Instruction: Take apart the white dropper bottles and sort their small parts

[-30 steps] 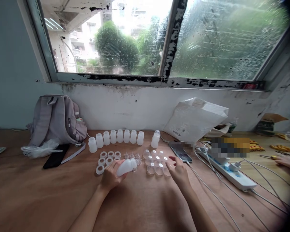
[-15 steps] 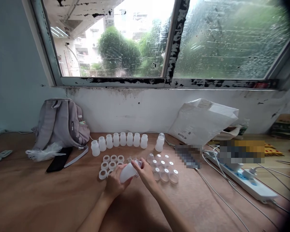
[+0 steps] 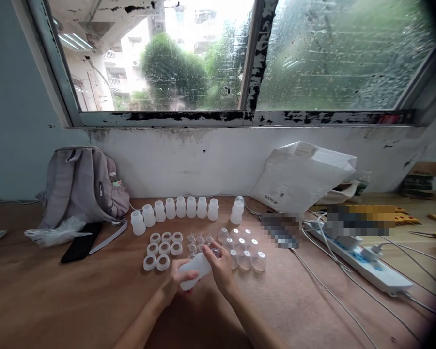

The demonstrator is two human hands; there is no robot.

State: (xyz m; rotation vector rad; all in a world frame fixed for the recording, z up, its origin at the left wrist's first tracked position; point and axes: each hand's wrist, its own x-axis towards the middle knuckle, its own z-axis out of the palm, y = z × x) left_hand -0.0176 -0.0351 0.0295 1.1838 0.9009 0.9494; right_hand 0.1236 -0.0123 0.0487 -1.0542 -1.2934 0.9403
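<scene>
Left hand (image 3: 176, 279) clasps a bottle (image 3: 199, 265), right hand (image 3: 221, 265) pinches its top; white bag (image 3: 298, 177) bears unreadable print.

The bottle (image 3: 199, 266) you hold is of milky white colour; the table (image 3: 76, 303) before you is reddish brown, the backpack (image 3: 67, 186) greyish purple, the power strip (image 3: 394, 285) white with blue parts.

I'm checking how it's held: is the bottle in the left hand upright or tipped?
Tipped: the bottle slants, base end by the left hand, neck end toward the right hand.
</scene>
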